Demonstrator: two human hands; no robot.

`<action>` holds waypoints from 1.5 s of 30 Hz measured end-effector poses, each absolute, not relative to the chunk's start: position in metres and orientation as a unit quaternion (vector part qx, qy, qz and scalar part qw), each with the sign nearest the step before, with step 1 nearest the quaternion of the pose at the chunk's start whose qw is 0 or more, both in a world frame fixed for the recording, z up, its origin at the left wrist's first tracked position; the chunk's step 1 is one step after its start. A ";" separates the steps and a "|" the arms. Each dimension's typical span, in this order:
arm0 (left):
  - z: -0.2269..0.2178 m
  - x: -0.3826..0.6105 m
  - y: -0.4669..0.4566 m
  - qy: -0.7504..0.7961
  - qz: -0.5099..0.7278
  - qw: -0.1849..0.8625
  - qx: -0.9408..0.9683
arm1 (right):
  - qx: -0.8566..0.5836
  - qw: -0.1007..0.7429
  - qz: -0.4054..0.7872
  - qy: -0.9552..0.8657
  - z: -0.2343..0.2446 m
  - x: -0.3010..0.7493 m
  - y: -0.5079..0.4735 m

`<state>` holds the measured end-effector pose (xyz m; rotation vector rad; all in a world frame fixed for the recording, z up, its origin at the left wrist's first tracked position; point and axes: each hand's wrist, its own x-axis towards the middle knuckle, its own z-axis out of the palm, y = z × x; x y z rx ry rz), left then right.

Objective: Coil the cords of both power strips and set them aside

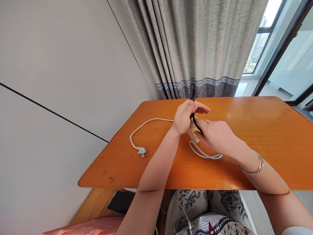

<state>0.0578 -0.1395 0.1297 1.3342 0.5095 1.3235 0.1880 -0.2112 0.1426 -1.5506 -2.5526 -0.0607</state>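
Above the middle of the wooden table, a black cable (193, 92) is folded into a narrow bundle that stands upright. My left hand (183, 117) closes round this bundle, thumb in front and some fingers stretched out to the right. Lower down, my right hand (217, 135) pinches the length of the same cable that hangs from the bundle. Partly hidden behind both hands is a cream-coloured block with a printed label (194, 133), lying on the table. A white cord (156, 119) runs from behind my left hand to a plug (141, 150) with metal prongs.
A loop of white cord (206, 157) lies below my right hand on the wooden table (256, 130). Grey curtains (207, 42) hang behind the far edge, with a window at right. A pale wall (61, 65) borders the left side. Below the table is a dark flat object (121, 201).
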 end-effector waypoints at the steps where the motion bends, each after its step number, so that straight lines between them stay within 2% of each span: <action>1: 0.127 0.058 -0.139 0.208 0.556 0.534 0.602 | -0.506 0.076 -0.014 -0.859 0.143 0.190 -0.212; 5: 0.121 0.057 -0.138 0.208 0.522 0.420 0.712 | -0.474 0.093 0.014 -0.876 0.149 0.206 -0.216; 9: 0.119 0.056 -0.137 0.214 0.497 0.384 0.749 | -0.444 0.112 0.073 -0.886 0.156 0.220 -0.221; 15: 0.124 0.054 -0.135 0.205 0.583 0.425 0.661 | -0.385 0.104 0.201 -0.895 0.158 0.223 -0.225; 20: 0.139 0.047 -0.129 0.263 0.682 0.496 0.469 | -0.322 0.041 0.223 -0.919 0.156 0.221 -0.220; 23: 0.148 0.040 -0.125 0.265 0.691 0.536 0.407 | -0.304 0.138 0.224 -0.916 0.155 0.224 -0.213; 28: 0.152 0.038 -0.129 0.256 0.602 0.627 0.423 | -0.372 0.443 0.064 -0.813 0.140 0.224 -0.190; 31: 0.148 0.045 -0.136 0.251 0.517 0.691 0.438 | -0.388 0.510 -0.011 -0.768 0.130 0.224 -0.173; 34: 0.145 0.051 -0.144 0.229 0.445 0.742 0.445 | -0.407 0.516 -0.047 -0.752 0.123 0.227 -0.161; 37: 0.143 0.054 -0.149 0.204 0.399 0.775 0.445 | -0.431 0.477 -0.058 -0.764 0.121 0.229 -0.157; 41: 0.142 0.053 -0.150 0.184 0.383 0.790 0.442 | -0.453 0.418 -0.068 -0.784 0.122 0.227 -0.159; 45: 0.142 0.055 -0.152 0.169 0.377 0.788 0.457 | -0.472 0.408 -0.093 -0.776 0.123 0.223 -0.160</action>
